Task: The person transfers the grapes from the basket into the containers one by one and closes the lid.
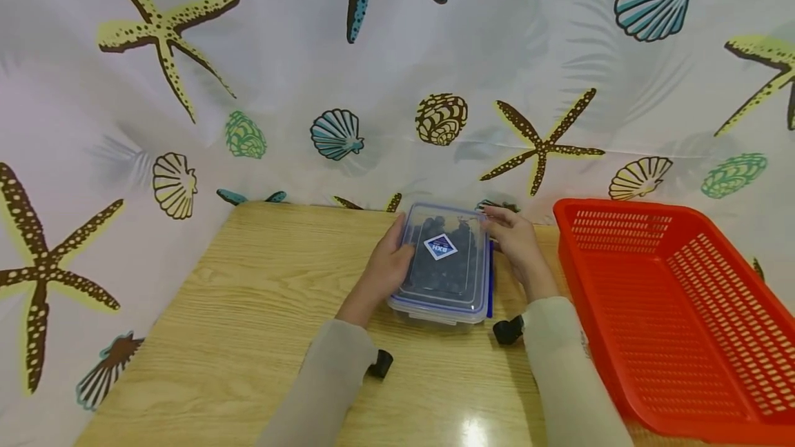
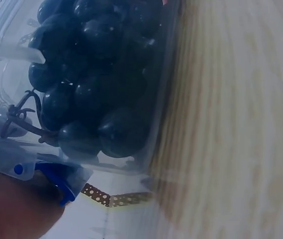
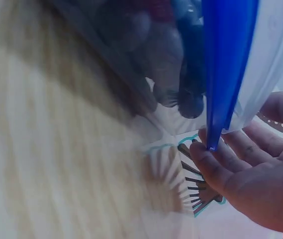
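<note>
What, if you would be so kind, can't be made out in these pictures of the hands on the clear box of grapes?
- Left hand: head view hides its fingertips behind the clear box; the left wrist view cuts the hand off.
- Sticker: its print is too small to read.
- Blue clip: the right wrist view is blurred, so whether the right hand grips it is unclear.

A light wooden desk point(image 1: 248, 309) with a pale grain fills the lower part of the head view, and a bright glare of overhead light sits on its near edge. Behind it and to both sides hangs a white curtain point(image 1: 385, 67) printed with starfish and seashells in yellow, brown and teal; faint grey leaf shadows show on it too. A fold runs across the cloth just above the desk's far edge. The wrist views show the same wood and print, blurred.
</note>
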Tool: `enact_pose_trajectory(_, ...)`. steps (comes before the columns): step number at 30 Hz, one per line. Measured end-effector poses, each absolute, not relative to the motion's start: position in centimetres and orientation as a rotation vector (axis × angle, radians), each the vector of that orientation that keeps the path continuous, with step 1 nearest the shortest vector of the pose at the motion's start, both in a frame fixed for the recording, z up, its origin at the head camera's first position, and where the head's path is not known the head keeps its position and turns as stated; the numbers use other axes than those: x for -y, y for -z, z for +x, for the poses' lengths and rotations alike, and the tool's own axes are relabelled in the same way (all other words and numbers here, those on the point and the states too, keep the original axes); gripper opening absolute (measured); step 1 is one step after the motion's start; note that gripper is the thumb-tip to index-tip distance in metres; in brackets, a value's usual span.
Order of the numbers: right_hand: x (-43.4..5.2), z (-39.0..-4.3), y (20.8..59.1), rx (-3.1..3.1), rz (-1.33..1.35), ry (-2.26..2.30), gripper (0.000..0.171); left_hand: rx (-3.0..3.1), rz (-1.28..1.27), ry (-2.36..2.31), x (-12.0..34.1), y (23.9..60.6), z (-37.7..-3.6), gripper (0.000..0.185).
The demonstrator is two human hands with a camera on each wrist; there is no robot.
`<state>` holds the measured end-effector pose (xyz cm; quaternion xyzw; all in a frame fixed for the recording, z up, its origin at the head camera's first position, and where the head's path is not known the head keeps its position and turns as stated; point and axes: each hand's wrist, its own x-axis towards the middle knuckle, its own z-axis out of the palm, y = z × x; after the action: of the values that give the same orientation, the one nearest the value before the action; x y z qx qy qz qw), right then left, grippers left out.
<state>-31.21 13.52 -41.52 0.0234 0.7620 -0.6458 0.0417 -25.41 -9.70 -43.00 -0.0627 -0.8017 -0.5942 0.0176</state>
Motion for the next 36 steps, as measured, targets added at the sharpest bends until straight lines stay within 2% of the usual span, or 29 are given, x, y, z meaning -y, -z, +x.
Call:
enact_pose_trajectory(8, -12.9, -30.7, 41.7, -2.490, 0.067, 1.932, 0.043, 2.623, -0.258, 1.830, 10.7, 43.1, -25.7, 0.064)
enact_pose_trajectory(16, -13.5, -28.7, 42.7, -2.106, 0.264, 1.917, 0.060, 2.561, -0.159, 1.890, 10.7, 43.9, -25.3, 0.065)
enact_pose_trajectory(21, -14.4, -27.6, 42.5, -1.998, 0.365, 2.014, 0.052, 2.571, -0.129, 1.770, 10.4, 43.8, -25.4, 0.063)
enact_pose_trajectory(29, -13.7, -25.9, 42.2, -2.095, 0.293, 2.058, 0.046, 2.656, -0.067, 1.663, 11.0, 42.8, -25.1, 0.062)
enact_pose_trajectory(32, -12.9, -25.6, 42.4, -2.083, 0.267, 2.085, 0.052, 2.659, -0.102, 1.657, 11.0, 42.7, -25.0, 0.062)
enact_pose_trajectory(36, -11.8, -25.1, 42.4, -2.110, 0.183, 2.056, 0.069, 2.649, -0.109, 1.686, 10.7, 42.7, -24.9, 0.061)
